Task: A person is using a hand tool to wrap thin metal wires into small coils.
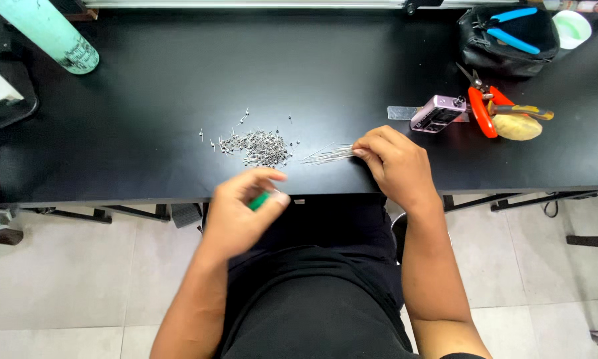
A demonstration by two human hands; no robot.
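the left hand (242, 209) pinches a small green piece (259, 201) just off the black surface (146, 86) edge; the right hand (395, 166) grips a bundle of thin metal pins (327, 155), with the loose pile of pins (259, 146) lying between the hands.

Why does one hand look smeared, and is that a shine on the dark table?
Head view: the left hand, holding a small green piece, is motion-blurred; the right hand on the thin wires is sharp. Soft daylight glare whitens the black table; its edges bow slightly from the wide lens.
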